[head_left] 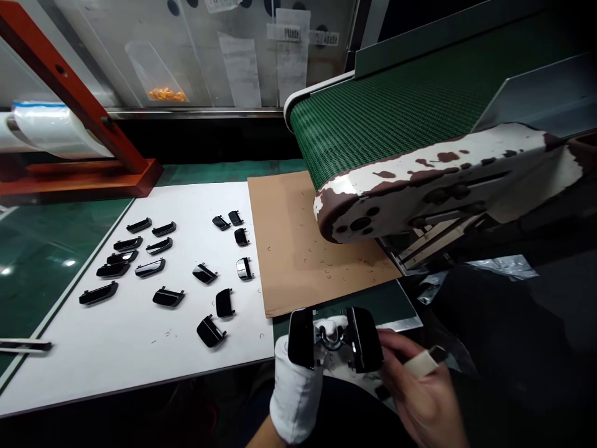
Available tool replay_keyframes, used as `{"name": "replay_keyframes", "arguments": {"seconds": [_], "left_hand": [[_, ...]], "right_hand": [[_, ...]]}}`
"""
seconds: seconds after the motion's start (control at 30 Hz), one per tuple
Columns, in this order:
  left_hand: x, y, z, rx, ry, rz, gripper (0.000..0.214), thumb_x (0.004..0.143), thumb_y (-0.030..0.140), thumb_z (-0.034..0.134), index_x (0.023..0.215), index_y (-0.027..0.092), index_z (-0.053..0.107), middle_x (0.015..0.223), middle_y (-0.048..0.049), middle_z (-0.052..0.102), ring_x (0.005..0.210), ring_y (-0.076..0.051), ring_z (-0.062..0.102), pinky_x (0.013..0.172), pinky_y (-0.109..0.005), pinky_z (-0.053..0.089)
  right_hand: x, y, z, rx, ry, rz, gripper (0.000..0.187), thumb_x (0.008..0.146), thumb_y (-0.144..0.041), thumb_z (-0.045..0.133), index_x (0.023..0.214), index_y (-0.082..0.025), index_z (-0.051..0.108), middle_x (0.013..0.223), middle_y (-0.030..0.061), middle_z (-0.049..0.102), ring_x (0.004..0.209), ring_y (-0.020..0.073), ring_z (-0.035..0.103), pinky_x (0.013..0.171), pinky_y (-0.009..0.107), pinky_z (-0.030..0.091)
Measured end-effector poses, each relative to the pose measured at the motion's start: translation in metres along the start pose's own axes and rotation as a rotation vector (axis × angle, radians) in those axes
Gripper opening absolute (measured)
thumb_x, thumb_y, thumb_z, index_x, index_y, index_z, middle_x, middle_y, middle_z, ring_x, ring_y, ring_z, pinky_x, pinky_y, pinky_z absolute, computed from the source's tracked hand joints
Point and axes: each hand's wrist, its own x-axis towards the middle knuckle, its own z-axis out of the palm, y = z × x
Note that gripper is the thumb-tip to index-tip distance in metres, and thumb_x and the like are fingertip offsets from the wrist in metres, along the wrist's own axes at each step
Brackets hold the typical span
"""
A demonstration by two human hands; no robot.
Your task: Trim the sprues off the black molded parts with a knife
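My left hand (298,392), in a white glove, grips a pair of glossy black plastic parts (366,339) joined by a curved piece in the middle. The pair is held up over the table's front edge. My right hand (422,392) is bare and closed around a pale-handled tool (422,364) with a dark end; its kind is not clear. The right fingertips are at the outer edge of the right-hand black part, and I cannot tell whether they touch it. Several loose black plastic parts (168,297) lie on the white sheet (116,354) to the left.
A brown cardboard sheet (298,249) with small curved scraps lies beside the white sheet. Over its right side juts a green conveyor belt (387,112) with a chipped white frame. An orange stand (79,87) bearing a clear film roll (56,127) stands at back left.
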Motion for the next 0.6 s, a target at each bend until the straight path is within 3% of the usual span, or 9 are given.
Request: {"name": "replay_keyframes", "arguments": {"seconds": [0.17, 0.27, 0.37, 0.43, 0.6], "left_hand": [[-0.005, 0.003, 0.012, -0.155, 0.015, -0.061, 0.029, 0.098, 0.033, 0.047, 0.109, 0.018, 0.070, 0.104, -0.0121, 0.075, 0.097, -0.028, 0.072, 0.084, -0.039, 0.061], [-0.006, 0.011, 0.012, -0.291, 0.006, -0.096, 0.026, 0.093, 0.036, 0.057, 0.101, 0.017, 0.073, 0.116, -0.0118, 0.072, 0.108, -0.030, 0.068, 0.096, -0.043, 0.056], [-0.005, 0.022, 0.010, -0.378, 0.001, -0.194, 0.027, 0.084, 0.034, 0.067, 0.102, 0.015, 0.075, 0.114, -0.0121, 0.073, 0.107, -0.031, 0.068, 0.097, -0.043, 0.054], [-0.004, 0.028, 0.010, -0.386, -0.001, -0.234, 0.030, 0.082, 0.034, 0.068, 0.104, 0.014, 0.075, 0.112, -0.0132, 0.074, 0.102, -0.031, 0.071, 0.092, -0.042, 0.057], [-0.002, 0.030, 0.010, -0.391, -0.034, -0.238, 0.025, 0.077, 0.042, 0.073, 0.082, 0.018, 0.079, 0.109, -0.0122, 0.075, 0.104, -0.033, 0.069, 0.094, -0.043, 0.056]], "right_hand": [[0.001, -0.013, 0.024, 0.410, -0.109, 0.084, 0.018, 0.070, -0.038, 0.081, 0.085, -0.030, 0.080, 0.044, -0.0015, 0.061, 0.029, 0.0086, 0.048, 0.028, 0.015, 0.039], [0.003, -0.021, 0.028, 0.397, -0.077, 0.101, 0.023, 0.062, -0.041, 0.086, 0.081, -0.030, 0.080, 0.059, 0.0037, 0.073, 0.041, 0.0148, 0.063, 0.039, 0.019, 0.052], [0.004, -0.021, 0.028, 0.367, -0.031, 0.083, 0.029, 0.059, -0.052, 0.085, 0.077, -0.029, 0.080, 0.072, 0.0070, 0.078, 0.056, 0.0212, 0.072, 0.052, 0.027, 0.060], [0.003, -0.019, 0.029, 0.370, -0.021, 0.067, 0.029, 0.060, -0.054, 0.084, 0.075, -0.030, 0.079, 0.070, 0.0063, 0.078, 0.055, 0.0208, 0.071, 0.051, 0.027, 0.060], [0.000, -0.014, 0.029, 0.383, 0.000, 0.071, 0.017, 0.064, -0.044, 0.084, 0.073, -0.030, 0.078, 0.062, 0.0022, 0.075, 0.040, 0.0153, 0.063, 0.036, 0.021, 0.053]]}}
